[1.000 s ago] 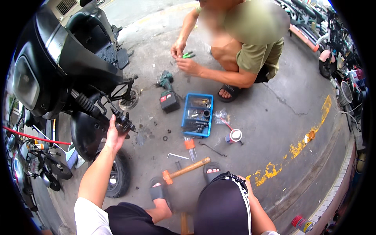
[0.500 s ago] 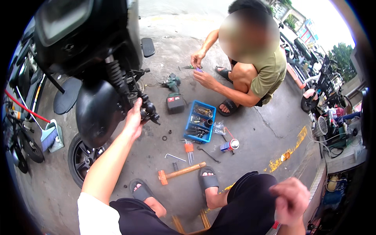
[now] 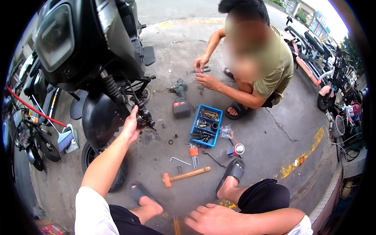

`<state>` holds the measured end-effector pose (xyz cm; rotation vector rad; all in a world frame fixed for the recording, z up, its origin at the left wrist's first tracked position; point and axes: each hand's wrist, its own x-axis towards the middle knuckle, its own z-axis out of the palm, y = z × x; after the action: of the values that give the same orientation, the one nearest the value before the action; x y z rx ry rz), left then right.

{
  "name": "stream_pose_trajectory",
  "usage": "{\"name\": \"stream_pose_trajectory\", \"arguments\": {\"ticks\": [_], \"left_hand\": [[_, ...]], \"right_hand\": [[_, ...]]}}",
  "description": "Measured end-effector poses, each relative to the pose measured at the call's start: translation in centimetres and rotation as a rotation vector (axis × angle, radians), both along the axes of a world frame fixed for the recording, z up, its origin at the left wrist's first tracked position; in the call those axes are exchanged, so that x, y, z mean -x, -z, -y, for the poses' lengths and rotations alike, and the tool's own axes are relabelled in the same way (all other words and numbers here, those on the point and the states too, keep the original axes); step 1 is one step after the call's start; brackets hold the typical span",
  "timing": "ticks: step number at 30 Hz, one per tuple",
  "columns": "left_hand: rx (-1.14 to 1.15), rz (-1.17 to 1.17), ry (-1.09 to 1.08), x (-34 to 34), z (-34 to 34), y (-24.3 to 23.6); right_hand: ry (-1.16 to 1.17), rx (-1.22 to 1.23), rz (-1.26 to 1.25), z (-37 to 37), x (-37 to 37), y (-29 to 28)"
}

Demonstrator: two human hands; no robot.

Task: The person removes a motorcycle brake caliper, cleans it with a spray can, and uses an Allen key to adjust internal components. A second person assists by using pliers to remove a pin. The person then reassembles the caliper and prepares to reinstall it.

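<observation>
My left hand (image 3: 132, 124) is closed round a black metal part (image 3: 145, 118) at the lower front of a black scooter (image 3: 88, 43). The scooter's spring shock absorber (image 3: 111, 87) and rounded front fender (image 3: 101, 117) are just beside that hand. Below the fender stands a black wheel (image 3: 117, 178), partly hidden by my forearm. My right hand (image 3: 211, 220) hangs over my lap, back upward, its fingers loosely bent and slightly apart, with nothing visible in it. A wooden-handled hammer with an orange head (image 3: 188, 176) lies on the ground between my feet.
A crouching person (image 3: 270, 74) handles a small purple item. Nearby lie a cordless drill (image 3: 181, 100), a blue parts tray (image 3: 206, 126), a spray can (image 3: 236, 149), a hex key set (image 3: 194, 152) and a wrench (image 3: 214, 159). A broom and dustpan (image 3: 69, 139) stand left.
My right hand has swung from the right side leftward and down over my lap. My right foot has shifted to the right. The left hand keeps its grip on the black part.
</observation>
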<state>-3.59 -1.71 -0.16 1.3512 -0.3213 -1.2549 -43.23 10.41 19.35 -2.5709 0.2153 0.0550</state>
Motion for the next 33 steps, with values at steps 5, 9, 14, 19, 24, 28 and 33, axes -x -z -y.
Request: {"name": "stream_pose_trajectory", "arguments": {"ticks": [5, 9, 14, 19, 24, 28, 33], "left_hand": [[0.033, -0.124, -0.043, 0.3, -0.2, 0.0], [-0.009, -0.176, -0.036, 1.0, -0.3, -1.4], [0.151, -0.391, 0.052, 0.2, -1.1, -1.3], [0.230, -0.535, -0.012, -0.2, -2.0, -0.1], [0.230, -0.647, 0.044, -1.0, -2.3, 0.1], [0.292, -0.792, 0.061, -1.0, -2.6, 0.1], [0.254, -0.825, 0.040, -1.0, -3.2, 0.5]], "right_hand": [[-0.017, -0.036, -0.236, 2.8, 1.2, 0.5], [0.043, -0.104, -0.225, 5.4, -2.2, 1.0], [0.072, -0.270, -0.297, 7.1, -6.0, 2.4], [0.052, -0.230, -0.362, 8.7, -6.5, 5.3], [0.050, -0.089, -0.438, 9.0, -7.3, 5.7], [0.059, -0.151, -0.407, 8.6, -8.1, 4.8], [0.056, -0.116, -0.428, 8.5, -7.5, 5.2]]}}
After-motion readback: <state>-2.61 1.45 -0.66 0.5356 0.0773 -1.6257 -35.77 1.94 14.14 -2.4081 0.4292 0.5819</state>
